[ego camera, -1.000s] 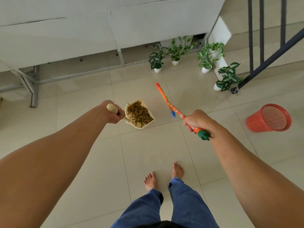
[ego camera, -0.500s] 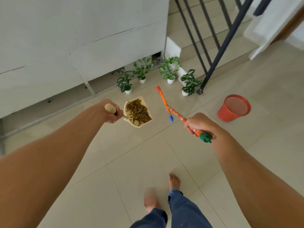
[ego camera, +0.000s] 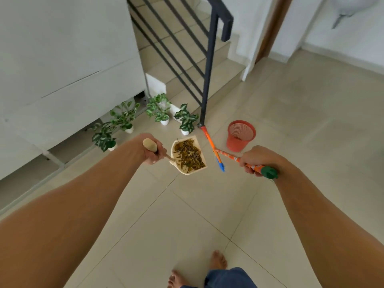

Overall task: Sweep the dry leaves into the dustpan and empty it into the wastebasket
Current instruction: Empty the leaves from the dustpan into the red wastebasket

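Cream plastic dustpan heaped with dry brown leaves, gripped by the left hand above pale floor tiles. Right hand clasps the orange patterned broom. Red mesh wastebasket (nearer than a second ago) stands beyond, beside the dark stair railing and potted plants.

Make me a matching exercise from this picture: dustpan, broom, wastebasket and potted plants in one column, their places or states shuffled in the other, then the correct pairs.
Things:
1. dustpan
2. broom
3. wastebasket
4. potted plants

Places or states:
A. standing on the floor near the railing post, red
B. held in the right hand
C. lined up along the wall by the stairs
D. held in the left hand, filled with dry leaves

Pairs: 1-D, 2-B, 3-A, 4-C
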{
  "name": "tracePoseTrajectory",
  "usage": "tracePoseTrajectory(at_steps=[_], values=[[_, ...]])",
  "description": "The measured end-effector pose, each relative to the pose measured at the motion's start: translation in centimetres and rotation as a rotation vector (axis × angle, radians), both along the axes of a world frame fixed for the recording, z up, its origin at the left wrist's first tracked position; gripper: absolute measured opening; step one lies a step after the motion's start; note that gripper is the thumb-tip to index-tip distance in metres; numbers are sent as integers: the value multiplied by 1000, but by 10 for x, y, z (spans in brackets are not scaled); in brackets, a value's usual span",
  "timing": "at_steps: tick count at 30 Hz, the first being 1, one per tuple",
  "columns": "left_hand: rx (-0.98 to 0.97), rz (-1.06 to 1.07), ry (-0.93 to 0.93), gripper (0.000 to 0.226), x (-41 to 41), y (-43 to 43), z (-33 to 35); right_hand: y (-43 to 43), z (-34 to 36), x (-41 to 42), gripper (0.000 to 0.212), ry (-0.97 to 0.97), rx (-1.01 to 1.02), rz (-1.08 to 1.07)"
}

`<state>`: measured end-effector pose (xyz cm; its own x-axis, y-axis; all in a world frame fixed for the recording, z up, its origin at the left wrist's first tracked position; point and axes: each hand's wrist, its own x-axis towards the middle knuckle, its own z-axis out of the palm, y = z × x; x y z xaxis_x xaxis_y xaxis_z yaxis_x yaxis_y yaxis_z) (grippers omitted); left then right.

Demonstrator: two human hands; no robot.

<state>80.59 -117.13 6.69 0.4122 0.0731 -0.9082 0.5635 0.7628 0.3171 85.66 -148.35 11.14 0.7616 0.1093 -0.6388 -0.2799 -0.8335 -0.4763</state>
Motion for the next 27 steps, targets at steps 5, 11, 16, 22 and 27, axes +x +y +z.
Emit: tracePoseTrajectory(at_steps=[5,11,16,22,27], values=[[-34,-122,-25,11,55,-54,23,-48,15,24,5,-24,57,-152],[34,-237,-84,10,131,-104,56,-94,31,73,3,-73,170,-276],[116,-252,-158,12,186,-143,88,-132,37,131,9,-111,208,-313],[228,-349,-214,16,249,-195,88,-173,28,207,5,-111,293,-354],[272,-394,-193,17,293,-240,56,-201,8,258,7,-89,323,-384]])
